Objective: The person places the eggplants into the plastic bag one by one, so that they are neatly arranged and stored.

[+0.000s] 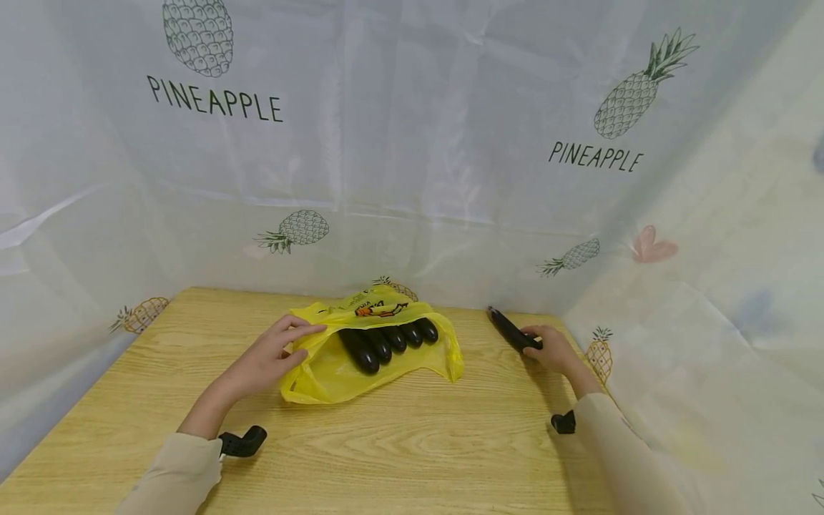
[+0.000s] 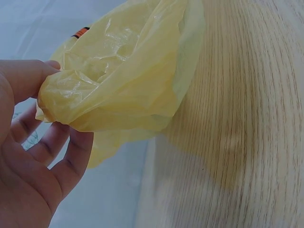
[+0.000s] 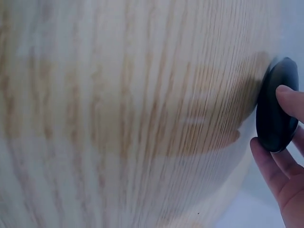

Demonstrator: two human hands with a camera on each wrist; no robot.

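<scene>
A yellow plastic bag [image 1: 335, 377] lies on its side, its mouth facing the person. Inside it several dark, glossy eggplants [image 1: 368, 360] lie side by side, their far ends hidden under the bag's printed top. My left hand [image 1: 273, 357] is at the left of the mouth; in the left wrist view, thumb and fingers pinch a gathered edge of the bag [image 2: 118, 102]. Toward the table's right end, my right hand [image 1: 553, 348] grips another eggplant [image 1: 504, 327] by its near, rounded end. The right wrist view shows the thumb on this eggplant [image 3: 273, 114] and fingers beneath.
The wooden table [image 1: 399, 450] ends at the back against a pale sheet [image 1: 412, 157] printed with pineapples. A similar sheet [image 1: 727, 343] stands close along the right side. Black wrist devices [image 1: 243, 441] show near both sleeves.
</scene>
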